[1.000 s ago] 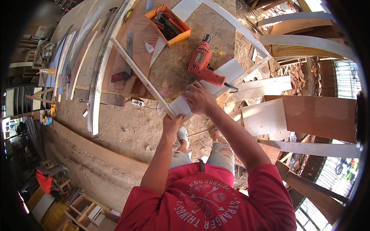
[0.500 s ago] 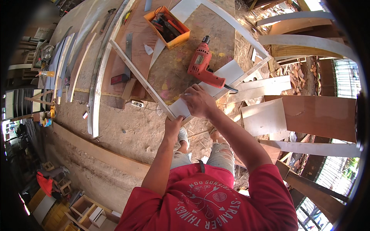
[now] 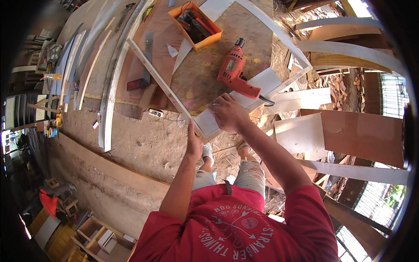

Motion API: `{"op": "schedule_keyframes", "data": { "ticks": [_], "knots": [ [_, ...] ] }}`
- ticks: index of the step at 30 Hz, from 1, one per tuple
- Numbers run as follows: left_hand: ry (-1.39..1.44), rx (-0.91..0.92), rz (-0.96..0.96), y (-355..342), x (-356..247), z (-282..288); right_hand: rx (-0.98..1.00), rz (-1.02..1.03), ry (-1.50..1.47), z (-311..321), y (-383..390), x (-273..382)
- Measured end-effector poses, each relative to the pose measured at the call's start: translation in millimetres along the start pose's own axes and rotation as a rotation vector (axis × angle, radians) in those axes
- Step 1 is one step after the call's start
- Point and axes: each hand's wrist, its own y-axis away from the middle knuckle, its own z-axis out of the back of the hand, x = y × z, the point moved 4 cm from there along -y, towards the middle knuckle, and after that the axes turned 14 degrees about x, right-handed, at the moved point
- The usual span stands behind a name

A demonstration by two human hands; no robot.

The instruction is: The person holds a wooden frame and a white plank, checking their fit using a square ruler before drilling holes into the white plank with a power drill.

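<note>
A small flat white board (image 3: pixel 209 122) is held at the near corner of a thin white wooden frame (image 3: pixel 161 83), on the near edge of the big brown wooden table (image 3: pixel 205 74). The frame's long side runs away to the far left. The right hand (image 3: pixel 229 113) is laid on top of the board with fingers bent over it, so it is nearer. The left hand (image 3: pixel 193 142) is pressed against the corner from the near side, fingers straight up, nothing closed inside. A red power drill (image 3: pixel 235 72) is lying just beyond the right hand. An orange plastic box of tools (image 3: pixel 196 19) is far off. Since 1 second ago, both hands have hardly moved.
</note>
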Motion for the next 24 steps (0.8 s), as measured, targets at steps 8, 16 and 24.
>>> {"op": "schedule_keyframes", "data": {
  "ticks": [8, 16, 24],
  "knots": [
    [-0.045, -0.01, 0.059, 0.6, -0.7, 0.4, -0.069, -0.005, 0.0, -0.8, -1.0, 0.3],
    [0.049, 0.109, 0.135, -1.7, 6.0, 24.6, 0.02, -0.032, 0.016, -0.8, -1.7, -1.6],
    [0.116, 0.112, 0.092, 3.6, 12.3, 30.6, 0.007, -0.032, 0.018, -2.1, -1.9, -1.2]
  ]
}}
